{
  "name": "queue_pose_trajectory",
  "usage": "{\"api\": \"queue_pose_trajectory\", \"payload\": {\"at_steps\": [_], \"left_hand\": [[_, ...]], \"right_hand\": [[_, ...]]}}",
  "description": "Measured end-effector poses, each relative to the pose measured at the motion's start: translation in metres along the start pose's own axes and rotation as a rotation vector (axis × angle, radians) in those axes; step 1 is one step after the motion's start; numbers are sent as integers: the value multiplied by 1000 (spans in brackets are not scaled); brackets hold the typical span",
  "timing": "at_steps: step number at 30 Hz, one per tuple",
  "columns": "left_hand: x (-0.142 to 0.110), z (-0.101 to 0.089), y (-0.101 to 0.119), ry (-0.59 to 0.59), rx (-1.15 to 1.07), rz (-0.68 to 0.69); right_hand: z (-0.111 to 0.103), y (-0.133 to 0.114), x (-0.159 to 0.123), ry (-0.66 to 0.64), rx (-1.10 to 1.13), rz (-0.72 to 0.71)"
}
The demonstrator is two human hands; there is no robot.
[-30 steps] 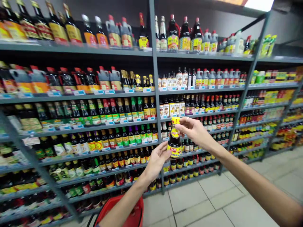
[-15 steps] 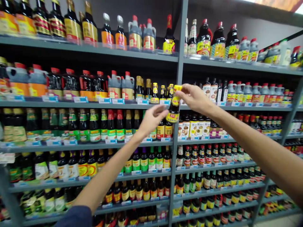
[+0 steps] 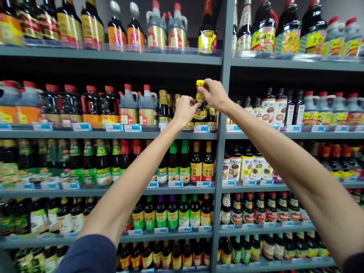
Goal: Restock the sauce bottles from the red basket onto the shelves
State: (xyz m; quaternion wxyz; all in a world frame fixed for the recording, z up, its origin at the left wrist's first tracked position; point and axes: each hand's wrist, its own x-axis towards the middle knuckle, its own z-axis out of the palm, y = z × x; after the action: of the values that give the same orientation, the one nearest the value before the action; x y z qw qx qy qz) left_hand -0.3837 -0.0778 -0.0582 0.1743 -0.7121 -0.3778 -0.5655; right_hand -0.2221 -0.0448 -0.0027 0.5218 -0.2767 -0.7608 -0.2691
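A small dark sauce bottle [image 3: 200, 107] with a yellow cap and a yellow-and-red label is held up at the second shelf from the top [image 3: 113, 134]. My right hand [image 3: 214, 94] pinches its neck and cap from the right. My left hand [image 3: 184, 110] is closed against the bottle's left side. The bottle sits among other small yellow-capped bottles [image 3: 212, 115] at the right end of that shelf section, next to the grey upright post [image 3: 224, 125].
Grey shop shelves hold rows of dark sauce bottles on every level. Large jugs with red caps [image 3: 127, 104] stand left of my hands, and white-labelled bottles [image 3: 280, 108] stand to the right. Price tags line the shelf edges.
Both hands have lifted the small bottle from chest height up and forward to the second shelf. The view has tilted up and closer to the shelves; the red basket has left the frame.
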Motion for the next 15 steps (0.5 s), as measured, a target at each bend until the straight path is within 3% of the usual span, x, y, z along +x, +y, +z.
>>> {"api": "queue_pose_trajectory", "payload": {"at_steps": [8, 15], "left_hand": [[0, 25, -15, 6, 90, -47], [-1, 14, -31, 115, 107, -92]], "right_hand": [[16, 9, -13, -50, 8, 42], [25, 12, -20, -93, -6, 100]]}}
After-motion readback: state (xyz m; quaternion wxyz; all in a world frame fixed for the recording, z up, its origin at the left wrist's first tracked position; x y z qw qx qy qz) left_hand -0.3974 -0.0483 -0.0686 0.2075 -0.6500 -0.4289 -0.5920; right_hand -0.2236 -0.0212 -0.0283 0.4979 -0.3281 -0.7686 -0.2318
